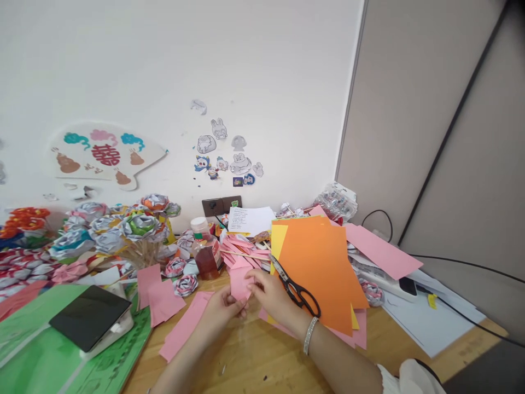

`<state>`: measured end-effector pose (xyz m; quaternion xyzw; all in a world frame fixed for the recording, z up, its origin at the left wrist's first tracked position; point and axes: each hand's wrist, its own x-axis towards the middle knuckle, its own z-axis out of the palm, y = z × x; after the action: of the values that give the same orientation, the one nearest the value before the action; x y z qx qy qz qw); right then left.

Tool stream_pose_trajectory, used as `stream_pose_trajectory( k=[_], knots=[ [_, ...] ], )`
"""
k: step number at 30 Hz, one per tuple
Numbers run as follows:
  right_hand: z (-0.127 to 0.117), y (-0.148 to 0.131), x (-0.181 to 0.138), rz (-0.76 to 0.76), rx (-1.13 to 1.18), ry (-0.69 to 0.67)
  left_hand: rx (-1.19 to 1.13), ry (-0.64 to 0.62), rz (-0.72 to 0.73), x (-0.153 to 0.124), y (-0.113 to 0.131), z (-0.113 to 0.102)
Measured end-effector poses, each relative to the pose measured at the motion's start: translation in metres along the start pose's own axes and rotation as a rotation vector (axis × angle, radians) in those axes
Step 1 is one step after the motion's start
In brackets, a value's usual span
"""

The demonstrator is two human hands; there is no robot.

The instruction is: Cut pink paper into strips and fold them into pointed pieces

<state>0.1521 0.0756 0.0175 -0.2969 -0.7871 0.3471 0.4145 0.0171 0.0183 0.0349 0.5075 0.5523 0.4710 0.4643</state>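
Observation:
Over the wooden table [254, 361], my left hand [223, 307] and my right hand [273, 298] together pinch a small pink paper piece [240, 282], fingers closed on its lower edges. A bracelet circles my right wrist. Black-handled scissors [296, 287] lie just right of my right hand on an orange paper sheet [320, 262]. Pink paper strips [186, 323] lie to the left of my left hand.
Paper roses [123, 227] on sticks crowd the back left. A dark tablet [90, 316] rests on green sheets [36, 361]. A small bottle [205, 253] stands behind my hands. More pink paper [381, 251], white sheets and black cables lie right. A wall with stickers rises behind.

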Motion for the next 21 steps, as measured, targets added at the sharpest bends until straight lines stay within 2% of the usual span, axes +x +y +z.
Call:
stream_pose_trajectory(
  k=[5, 10, 14, 16, 21],
  knots=[
    [0.002, 0.011, 0.003, 0.088, 0.171, 0.095, -0.069, 0.056, -0.055, 0.004, -0.006, -0.003],
    [0.014, 0.014, 0.002, 0.153, 0.261, -0.072, -0.109, 0.037, -0.028, 0.005, -0.007, -0.002],
    [0.021, 0.017, 0.001, 0.255, 0.362, -0.101, -0.067, 0.046, -0.005, 0.002, -0.003, 0.000],
    [0.019, 0.020, 0.002, 0.259, 0.368, -0.112, -0.063, 0.030, -0.010, 0.002, -0.002, -0.002],
    [-0.003, 0.024, 0.009, 0.120, 0.295, 0.113, 0.090, 0.025, -0.060, 0.002, 0.001, -0.010]
  ],
)
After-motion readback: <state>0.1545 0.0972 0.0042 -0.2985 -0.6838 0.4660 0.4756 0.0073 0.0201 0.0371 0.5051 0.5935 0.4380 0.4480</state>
